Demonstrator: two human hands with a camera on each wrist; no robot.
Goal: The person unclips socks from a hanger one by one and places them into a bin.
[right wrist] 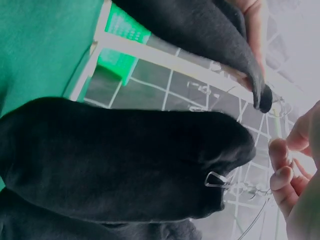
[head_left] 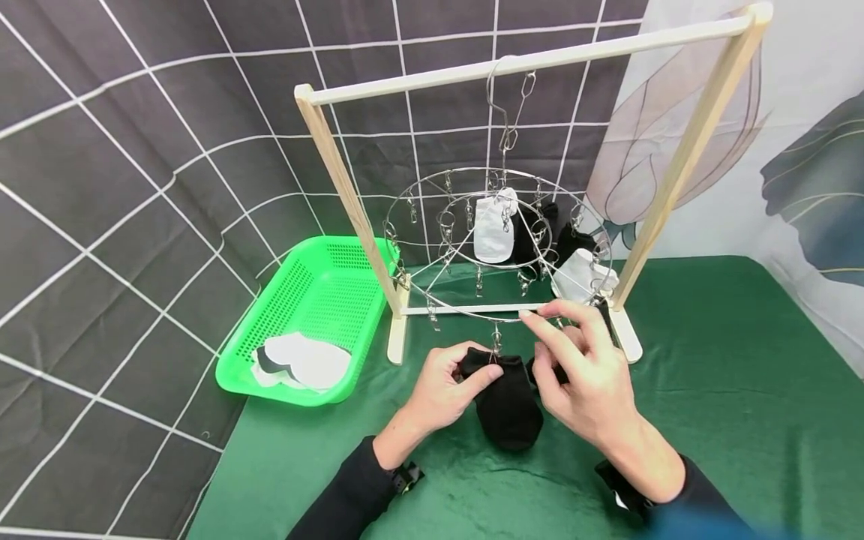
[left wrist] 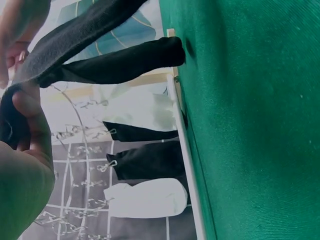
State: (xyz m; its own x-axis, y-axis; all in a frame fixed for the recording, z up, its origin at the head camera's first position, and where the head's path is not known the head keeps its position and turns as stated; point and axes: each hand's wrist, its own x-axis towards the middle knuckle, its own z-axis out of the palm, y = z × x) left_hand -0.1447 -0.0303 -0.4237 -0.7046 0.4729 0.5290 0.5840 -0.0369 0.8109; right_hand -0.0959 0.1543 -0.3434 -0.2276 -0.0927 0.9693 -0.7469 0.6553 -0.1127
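Note:
My left hand (head_left: 442,382) pinches the cuff of a black sock (head_left: 511,412) between thumb and fingers, right under a metal clip (head_left: 496,341) at the front of the round hanger (head_left: 466,309). My right hand (head_left: 587,367) is held up beside it, thumb and index finger apart, the index fingertip at the hanger's front wire. In the right wrist view another black sock (right wrist: 125,160) hangs from a wire clip (right wrist: 216,180), close to the right hand (right wrist: 300,170). White socks (head_left: 495,229) and more black socks (left wrist: 150,160) hang farther back on the hanger.
The hanger hooks over the top bar (head_left: 432,77) of a wooden stand. A green basket (head_left: 232,367) at the left holds white socks (head_left: 313,360) with a dark patch. A green cloth (head_left: 729,420) covers the table, and a dark gridded curtain (head_left: 101,300) stands behind.

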